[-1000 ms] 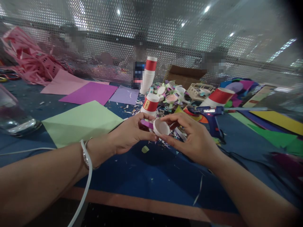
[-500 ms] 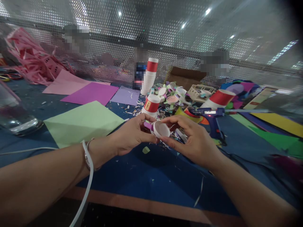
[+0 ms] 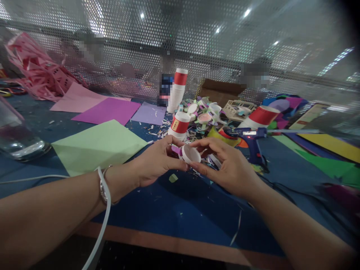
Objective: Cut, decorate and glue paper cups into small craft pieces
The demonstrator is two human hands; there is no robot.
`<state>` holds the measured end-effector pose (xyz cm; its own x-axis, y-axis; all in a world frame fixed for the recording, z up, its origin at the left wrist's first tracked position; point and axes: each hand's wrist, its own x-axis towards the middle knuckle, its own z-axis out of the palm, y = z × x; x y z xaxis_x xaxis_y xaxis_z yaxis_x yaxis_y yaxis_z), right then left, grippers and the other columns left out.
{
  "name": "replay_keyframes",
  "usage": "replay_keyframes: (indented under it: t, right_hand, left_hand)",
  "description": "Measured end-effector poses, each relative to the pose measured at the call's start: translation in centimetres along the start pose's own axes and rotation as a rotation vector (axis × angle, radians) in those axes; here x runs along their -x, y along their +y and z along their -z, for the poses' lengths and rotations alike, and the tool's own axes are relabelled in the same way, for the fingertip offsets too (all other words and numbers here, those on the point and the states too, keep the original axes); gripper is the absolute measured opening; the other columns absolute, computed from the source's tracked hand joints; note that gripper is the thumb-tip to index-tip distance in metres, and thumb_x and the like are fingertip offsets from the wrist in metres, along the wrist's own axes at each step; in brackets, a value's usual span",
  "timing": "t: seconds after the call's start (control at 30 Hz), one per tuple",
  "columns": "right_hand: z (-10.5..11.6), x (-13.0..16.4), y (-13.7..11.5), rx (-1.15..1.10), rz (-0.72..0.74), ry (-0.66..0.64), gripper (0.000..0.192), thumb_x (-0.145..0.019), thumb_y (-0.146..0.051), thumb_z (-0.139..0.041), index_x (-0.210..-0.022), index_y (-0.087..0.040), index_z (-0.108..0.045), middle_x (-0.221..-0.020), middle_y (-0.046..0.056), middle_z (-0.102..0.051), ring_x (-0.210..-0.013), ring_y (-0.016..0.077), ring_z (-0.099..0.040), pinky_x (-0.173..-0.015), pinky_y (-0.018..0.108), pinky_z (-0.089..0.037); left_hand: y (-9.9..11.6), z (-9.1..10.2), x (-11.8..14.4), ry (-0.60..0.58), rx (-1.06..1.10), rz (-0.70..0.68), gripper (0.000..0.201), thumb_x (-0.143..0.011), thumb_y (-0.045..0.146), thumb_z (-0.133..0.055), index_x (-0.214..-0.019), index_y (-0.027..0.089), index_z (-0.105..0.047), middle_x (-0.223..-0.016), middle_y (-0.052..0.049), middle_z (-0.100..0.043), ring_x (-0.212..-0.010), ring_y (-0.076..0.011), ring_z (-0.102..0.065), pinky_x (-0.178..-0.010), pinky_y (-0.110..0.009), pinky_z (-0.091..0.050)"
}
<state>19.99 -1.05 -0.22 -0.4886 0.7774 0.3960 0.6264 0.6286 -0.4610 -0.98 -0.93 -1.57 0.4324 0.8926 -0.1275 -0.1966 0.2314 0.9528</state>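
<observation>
Between both hands is a small white cup base (image 3: pixel 191 154), shallow and round, tilted with its hollow side partly toward me. A purple paper strip (image 3: pixel 176 150) sticks out from its left side. My left hand (image 3: pixel 161 159) pinches the piece at the left, around the strip. From the right, the fingertips and thumb of my right hand (image 3: pixel 227 165) grip its rim. Just beyond my hands stands an upside-down red and white paper cup (image 3: pixel 180 125). Behind it rises a leaning stack of paper cups (image 3: pixel 177 92). Right of my right hand is a blue glue gun (image 3: pixel 251 140).
A green paper sheet (image 3: pixel 98 144) and a purple sheet (image 3: pixel 108 111) lie at the left, near a clear glass container (image 3: pixel 22 144). Paper scraps and small cup pieces (image 3: pixel 205 112) are heaped ahead. A dark cord (image 3: pixel 287 187) runs at right; a white cable (image 3: pixel 102 221) crosses my left wrist.
Both hands stay in place on the cup base. It has shifted very slightly to the left; the things around it look unchanged.
</observation>
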Motion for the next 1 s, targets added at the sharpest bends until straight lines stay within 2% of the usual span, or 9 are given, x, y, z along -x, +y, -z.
replay_keyframes:
  t: [0.2, 0.37, 0.57, 0.77, 1.0]
  right_hand:
    - [-0.13, 0.03, 0.13, 0.005, 0.001, -0.001, 0.036, -0.088, -0.038, -0.072, -0.118, -0.022, -0.064, -0.111, 0.008, -0.070, -0.088, 0.0206, -0.069, -0.078, 0.035, -0.057]
    - [-0.23, 0.04, 0.17, -0.021, -0.013, -0.018, 0.035, -0.088, -0.038, -0.072, -0.119, -0.022, -0.064, -0.108, 0.008, -0.071, -0.092, 0.0222, -0.069, -0.078, 0.035, -0.058]
    - [-0.52, -0.15, 0.08, -0.020, 0.009, -0.012, 0.028, -0.087, -0.029, -0.072, -0.113, -0.022, -0.066, -0.112, 0.008, -0.071, -0.096, 0.0224, -0.068, -0.083, 0.037, -0.058]
    - [-0.68, -0.10, -0.14, -0.024, 0.006, -0.008, 0.021, -0.087, -0.028, -0.070, -0.107, -0.022, -0.067, -0.115, 0.008, -0.070, -0.100, 0.0234, -0.068, -0.079, 0.036, -0.058]
    - [-0.88, -0.09, 0.00, 0.020, 0.075, 0.001, 0.019, -0.087, -0.026, -0.071, -0.105, -0.022, -0.067, -0.114, 0.007, -0.070, -0.107, 0.0236, -0.066, -0.093, 0.040, -0.054]
  left_hand:
    - [0.01, -0.06, 0.05, 0.028, -0.024, 0.006, 0.046, -0.062, 0.003, -0.075, -0.101, 0.018, -0.054, -0.088, -0.003, -0.068, -0.086, -0.0187, -0.064, -0.080, -0.034, -0.044]
    - [0.12, -0.31, 0.10, 0.041, -0.020, 0.023, 0.041, -0.063, 0.002, -0.073, -0.097, 0.017, -0.055, -0.087, -0.004, -0.068, -0.080, -0.0164, -0.063, -0.075, -0.031, -0.044]
    - [0.24, -0.60, 0.10, 0.055, 0.018, 0.043, 0.035, -0.064, 0.002, -0.072, -0.091, 0.017, -0.055, -0.081, -0.003, -0.068, -0.077, -0.0175, -0.065, -0.075, -0.032, -0.046]
    - [0.58, -0.81, 0.20, 0.104, 0.042, 0.091, 0.035, -0.063, -0.002, -0.068, -0.090, 0.017, -0.056, -0.075, -0.002, -0.068, -0.074, -0.0157, -0.065, -0.075, -0.031, -0.048]
    - [0.59, -0.92, -0.07, 0.116, 0.112, 0.113, 0.034, -0.061, -0.004, -0.064, -0.084, 0.018, -0.053, -0.071, 0.000, -0.068, -0.070, -0.0141, -0.064, -0.075, -0.031, -0.051]
